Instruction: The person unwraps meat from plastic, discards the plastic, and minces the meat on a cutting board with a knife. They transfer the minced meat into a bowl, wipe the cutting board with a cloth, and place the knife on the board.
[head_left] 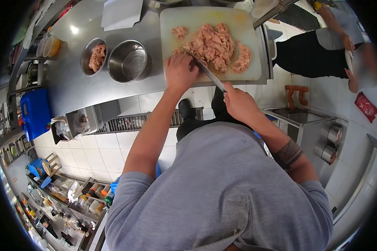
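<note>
I see, over my feed: right hand point(240, 104) closed round handle of knife point(214, 78); left hand point(181, 72) loosely curled beside blade (can't tell whether it grips anything). Raw minced meat point(211, 42) heaped on cutting board point(171, 21); two metal bowls point(128, 72) near, on table point(73, 85).

Pink meat point(211, 42), off-white board point(176, 21)
Silver-grey worktop point(75, 83) and knife point(212, 76); plain grey shirt point(209, 180); blue canister point(37, 115); white floor tiles point(130, 140), darker joints.

Pink mince point(213, 44), heaped on board point(169, 29), knife point(212, 76) slanted
</note>
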`<state>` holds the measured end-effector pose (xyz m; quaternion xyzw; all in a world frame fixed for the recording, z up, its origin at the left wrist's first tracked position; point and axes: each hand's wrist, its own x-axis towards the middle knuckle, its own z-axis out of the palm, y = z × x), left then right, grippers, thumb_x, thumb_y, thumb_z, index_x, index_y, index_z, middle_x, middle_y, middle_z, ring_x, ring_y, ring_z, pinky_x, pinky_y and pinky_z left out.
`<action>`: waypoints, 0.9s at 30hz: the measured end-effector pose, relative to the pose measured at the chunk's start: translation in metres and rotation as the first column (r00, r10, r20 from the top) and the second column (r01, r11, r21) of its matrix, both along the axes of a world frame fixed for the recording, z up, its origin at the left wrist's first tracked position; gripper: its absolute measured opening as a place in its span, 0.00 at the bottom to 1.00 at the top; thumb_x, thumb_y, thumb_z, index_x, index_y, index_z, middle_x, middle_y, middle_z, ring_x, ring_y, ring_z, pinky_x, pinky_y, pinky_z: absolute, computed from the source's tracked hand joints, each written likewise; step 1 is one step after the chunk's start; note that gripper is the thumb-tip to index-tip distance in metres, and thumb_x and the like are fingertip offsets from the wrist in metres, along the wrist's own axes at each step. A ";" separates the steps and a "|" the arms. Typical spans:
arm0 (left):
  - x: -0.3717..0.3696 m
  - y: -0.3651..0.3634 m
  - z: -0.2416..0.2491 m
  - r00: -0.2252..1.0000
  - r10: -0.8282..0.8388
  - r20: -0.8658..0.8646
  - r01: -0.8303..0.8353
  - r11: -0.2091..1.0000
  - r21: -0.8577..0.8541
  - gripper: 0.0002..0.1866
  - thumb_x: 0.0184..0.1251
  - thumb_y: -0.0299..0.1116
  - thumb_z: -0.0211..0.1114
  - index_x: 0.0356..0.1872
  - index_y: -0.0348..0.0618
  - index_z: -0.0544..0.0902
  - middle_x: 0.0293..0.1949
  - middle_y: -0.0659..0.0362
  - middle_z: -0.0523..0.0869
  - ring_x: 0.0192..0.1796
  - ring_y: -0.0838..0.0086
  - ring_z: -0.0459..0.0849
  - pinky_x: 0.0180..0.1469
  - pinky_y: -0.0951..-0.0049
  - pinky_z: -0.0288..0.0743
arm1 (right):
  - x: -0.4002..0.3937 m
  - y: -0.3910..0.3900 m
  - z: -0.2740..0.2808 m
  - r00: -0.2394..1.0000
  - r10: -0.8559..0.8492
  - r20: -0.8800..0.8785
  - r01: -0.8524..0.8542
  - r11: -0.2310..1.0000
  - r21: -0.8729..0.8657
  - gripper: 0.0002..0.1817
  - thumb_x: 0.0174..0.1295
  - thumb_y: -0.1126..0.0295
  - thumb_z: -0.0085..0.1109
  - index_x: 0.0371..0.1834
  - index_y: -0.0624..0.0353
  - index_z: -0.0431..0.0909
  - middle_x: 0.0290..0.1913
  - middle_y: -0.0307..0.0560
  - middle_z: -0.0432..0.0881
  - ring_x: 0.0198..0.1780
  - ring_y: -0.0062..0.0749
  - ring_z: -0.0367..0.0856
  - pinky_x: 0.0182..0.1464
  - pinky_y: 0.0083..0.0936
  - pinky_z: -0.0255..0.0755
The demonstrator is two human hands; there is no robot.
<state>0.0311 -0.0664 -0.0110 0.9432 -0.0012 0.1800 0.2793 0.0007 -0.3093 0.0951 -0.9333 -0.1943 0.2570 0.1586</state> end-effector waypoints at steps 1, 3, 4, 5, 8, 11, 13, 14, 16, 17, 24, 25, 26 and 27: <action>0.001 -0.001 -0.001 1.000 0.009 0.027 -0.009 1.000 0.000 0.17 0.54 0.35 0.75 0.47 0.45 0.89 0.50 0.59 0.90 0.61 0.60 0.84 0.72 0.51 0.68 | 0.000 0.001 0.001 1.000 0.004 -0.015 -0.005 0.999 -0.033 0.16 0.74 0.69 0.51 0.61 0.63 0.67 0.37 0.70 0.88 0.40 0.69 0.89 0.45 0.65 0.80; 0.004 -0.002 -0.004 0.999 0.011 0.039 -0.011 1.000 0.002 0.16 0.54 0.34 0.75 0.46 0.45 0.89 0.49 0.59 0.90 0.60 0.60 0.85 0.71 0.52 0.69 | 0.001 0.002 -0.006 0.998 -0.021 -0.058 0.018 0.998 -0.058 0.14 0.76 0.69 0.51 0.58 0.65 0.68 0.37 0.70 0.88 0.41 0.69 0.88 0.46 0.64 0.80; 0.005 -0.002 -0.005 0.999 0.015 0.052 -0.015 1.000 0.004 0.16 0.54 0.34 0.75 0.45 0.45 0.89 0.47 0.59 0.91 0.58 0.60 0.86 0.70 0.52 0.70 | 0.001 0.004 -0.009 0.994 -0.046 -0.099 0.038 0.996 -0.082 0.13 0.78 0.68 0.51 0.56 0.67 0.69 0.37 0.70 0.88 0.42 0.70 0.88 0.46 0.64 0.79; 0.006 -0.001 -0.007 0.999 0.015 0.047 -0.015 1.000 0.004 0.16 0.54 0.34 0.75 0.45 0.45 0.89 0.47 0.59 0.91 0.58 0.60 0.86 0.70 0.52 0.70 | 0.002 0.005 -0.012 0.993 -0.046 -0.104 0.038 0.996 -0.082 0.13 0.78 0.68 0.51 0.56 0.67 0.69 0.37 0.70 0.88 0.42 0.70 0.88 0.46 0.64 0.79; 0.008 0.002 -0.014 0.997 -0.023 0.074 0.023 1.000 0.000 0.14 0.54 0.34 0.74 0.43 0.44 0.90 0.45 0.58 0.91 0.55 0.59 0.87 0.68 0.54 0.72 | 0.009 0.014 -0.021 0.991 -0.019 -0.134 0.004 0.994 -0.107 0.14 0.72 0.73 0.48 0.57 0.67 0.68 0.40 0.74 0.88 0.44 0.72 0.89 0.46 0.63 0.81; 0.011 0.004 -0.008 0.996 -0.060 0.066 0.061 0.998 -0.020 0.13 0.53 0.34 0.73 0.41 0.45 0.90 0.43 0.57 0.91 0.53 0.58 0.87 0.65 0.54 0.73 | 0.025 0.028 -0.043 0.999 0.027 0.024 -0.028 0.999 0.017 0.11 0.73 0.74 0.44 0.52 0.68 0.70 0.40 0.75 0.87 0.45 0.75 0.88 0.49 0.62 0.81; 0.010 0.004 -0.004 0.991 -0.071 -0.113 0.070 0.997 -0.013 0.12 0.53 0.33 0.72 0.40 0.46 0.90 0.41 0.56 0.90 0.51 0.57 0.87 0.63 0.54 0.73 | 0.041 0.046 -0.051 1.000 0.016 0.017 -0.016 0.998 0.053 0.11 0.73 0.74 0.44 0.52 0.68 0.70 0.40 0.74 0.87 0.45 0.74 0.88 0.48 0.62 0.81; 0.010 0.004 -0.004 0.991 -0.078 -0.113 0.077 0.997 -0.015 0.12 0.53 0.33 0.72 0.40 0.46 0.90 0.41 0.56 0.90 0.51 0.57 0.87 0.63 0.54 0.73 | 0.045 0.049 -0.052 1.000 0.017 0.020 -0.019 0.996 0.087 0.10 0.74 0.74 0.43 0.52 0.68 0.69 0.40 0.74 0.87 0.44 0.74 0.88 0.48 0.62 0.80; 0.010 0.006 -0.006 0.997 -0.069 -0.036 0.068 0.997 -0.027 0.14 0.54 0.33 0.73 0.42 0.43 0.89 0.43 0.55 0.91 0.54 0.57 0.87 0.66 0.53 0.73 | 0.037 0.037 -0.049 0.999 0.029 0.021 -0.030 0.997 0.065 0.10 0.73 0.74 0.44 0.52 0.68 0.69 0.39 0.73 0.87 0.44 0.73 0.88 0.47 0.62 0.80; 0.012 0.006 -0.008 0.997 -0.072 -0.031 0.071 0.997 -0.029 0.14 0.54 0.33 0.73 0.42 0.43 0.89 0.43 0.55 0.91 0.54 0.57 0.87 0.66 0.53 0.73 | 0.032 0.030 -0.046 0.999 0.043 0.022 -0.044 0.998 0.050 0.10 0.73 0.74 0.46 0.52 0.68 0.69 0.39 0.72 0.87 0.43 0.72 0.88 0.46 0.62 0.80; 0.012 0.009 0.000 1.000 0.000 0.002 0.000 1.000 -0.023 0.12 0.55 0.33 0.71 0.41 0.47 0.88 0.41 0.57 0.89 0.53 0.57 0.86 0.65 0.53 0.72 | 0.002 -0.029 -0.032 0.993 -0.042 -0.110 0.040 0.999 -0.012 0.09 0.80 0.69 0.50 0.51 0.65 0.68 0.36 0.72 0.86 0.41 0.74 0.86 0.44 0.65 0.76; 0.012 0.008 0.006 0.991 0.009 -0.134 -0.013 1.000 -0.024 0.14 0.56 0.34 0.72 0.44 0.45 0.88 0.45 0.56 0.90 0.57 0.57 0.86 0.68 0.52 0.71 | 0.003 -0.036 -0.031 0.997 -0.031 -0.078 0.033 0.999 0.032 0.10 0.81 0.67 0.51 0.51 0.64 0.68 0.35 0.72 0.85 0.40 0.75 0.85 0.42 0.65 0.75; 0.014 0.006 0.012 0.992 0.009 -0.129 -0.012 1.000 -0.025 0.14 0.56 0.34 0.72 0.44 0.45 0.88 0.45 0.56 0.90 0.57 0.57 0.86 0.68 0.52 0.71 | 0.004 -0.042 -0.030 0.999 -0.017 -0.045 0.020 0.997 0.073 0.12 0.82 0.64 0.52 0.51 0.63 0.68 0.34 0.72 0.84 0.39 0.76 0.84 0.41 0.65 0.73; 0.014 0.002 0.018 0.993 -0.021 -0.116 0.020 1.000 -0.011 0.14 0.56 0.34 0.72 0.44 0.46 0.88 0.46 0.56 0.90 0.58 0.58 0.85 0.68 0.52 0.71 | 0.000 -0.044 -0.030 0.995 -0.063 0.071 0.047 0.976 0.210 0.12 0.82 0.63 0.51 0.50 0.63 0.67 0.32 0.69 0.84 0.38 0.74 0.84 0.40 0.67 0.73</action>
